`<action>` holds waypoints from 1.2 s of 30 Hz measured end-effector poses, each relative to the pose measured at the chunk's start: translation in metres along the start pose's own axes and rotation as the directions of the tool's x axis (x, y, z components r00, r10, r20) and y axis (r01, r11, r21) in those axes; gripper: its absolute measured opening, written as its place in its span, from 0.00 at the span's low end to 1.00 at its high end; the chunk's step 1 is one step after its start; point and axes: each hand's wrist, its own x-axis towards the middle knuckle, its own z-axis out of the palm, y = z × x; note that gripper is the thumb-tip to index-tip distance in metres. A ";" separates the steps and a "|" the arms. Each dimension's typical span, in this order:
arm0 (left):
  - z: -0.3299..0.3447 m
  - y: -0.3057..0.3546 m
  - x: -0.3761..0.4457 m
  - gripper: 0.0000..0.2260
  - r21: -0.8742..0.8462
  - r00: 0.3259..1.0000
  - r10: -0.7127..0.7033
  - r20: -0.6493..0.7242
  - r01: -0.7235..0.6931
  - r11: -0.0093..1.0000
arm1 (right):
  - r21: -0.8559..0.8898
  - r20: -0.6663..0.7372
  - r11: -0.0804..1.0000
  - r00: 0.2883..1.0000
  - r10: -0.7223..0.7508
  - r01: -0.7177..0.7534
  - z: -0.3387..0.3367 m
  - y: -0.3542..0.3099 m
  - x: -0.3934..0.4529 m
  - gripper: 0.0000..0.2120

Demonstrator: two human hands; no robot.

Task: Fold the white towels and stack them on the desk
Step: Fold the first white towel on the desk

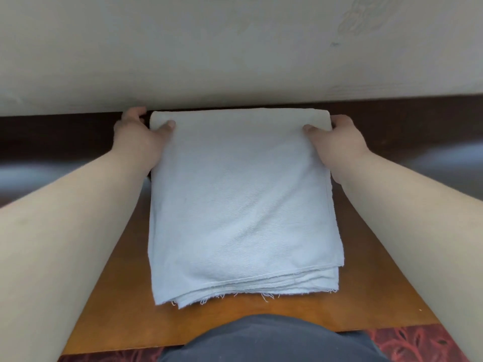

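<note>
A folded white towel (243,202) lies flat on the brown wooden desk (379,291), several layers showing at its frayed near edge. My left hand (138,137) grips the towel's far left corner, thumb on top and fingers hidden beneath. At the far right corner my right hand (337,138) grips the same way, thumb on the cloth. Both forearms reach forward along the towel's sides.
A pale wall (235,48) rises right behind the desk's far edge. Dark glossy desk surface (52,142) extends left and right. Red patterned carpet (418,343) shows below the near edge, beside my dark clothing (271,340).
</note>
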 end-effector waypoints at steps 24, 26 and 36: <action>-0.061 0.013 -0.014 0.18 -0.166 0.915 0.179 0.361 -0.126 0.978 | 0.368 0.369 0.929 0.923 -0.112 -0.034 -0.033 -0.015 0.000 0.25; -0.076 0.019 -0.032 0.11 -0.125 0.906 0.229 0.355 -0.197 0.972 | 0.327 0.421 0.945 0.892 -0.162 0.017 -0.045 -0.016 -0.010 0.23; -0.131 -0.012 -0.155 0.13 0.252 0.780 0.539 0.320 -0.618 0.745 | -0.101 0.240 0.928 0.914 -0.326 0.358 -0.095 0.013 -0.107 0.14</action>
